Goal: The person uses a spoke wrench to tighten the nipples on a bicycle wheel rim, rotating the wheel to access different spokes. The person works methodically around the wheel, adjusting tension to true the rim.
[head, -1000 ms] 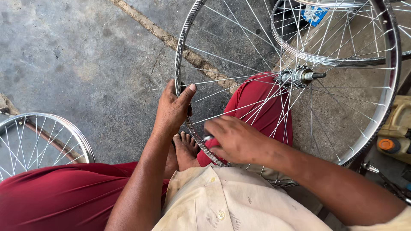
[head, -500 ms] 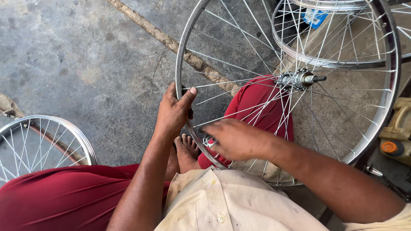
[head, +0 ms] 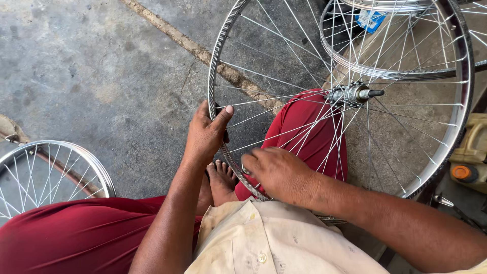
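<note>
Nearest the camera is a cream shirt, and under it red trousers cover the left thigh. A bare foot rests on the floor between the two forearms.

The right hand lies over the near stretch of the rim, just above the shirt. Its fingers curl down among the spokes close to where they meet the rim; what its grip has hold of there is hidden under the knuckles, so I cannot tell whether it is closed on anything.

The left hand is a little farther out, on the rim's left side. Its grip is wrapped round the rim, thumb hooked over the inner edge and fingers behind, holding it firmly.

The wheel stands tilted over the right knee, which shows red through the spokes. Its hub sits up and to the right of the hands, axle pointing right.

Beyond, a second wheel lies behind the first at the top of the view. At the left edge a third wheel lies on the concrete floor, well apart from the hands. At the right edge stands a yellowish can with an orange cap.
</note>
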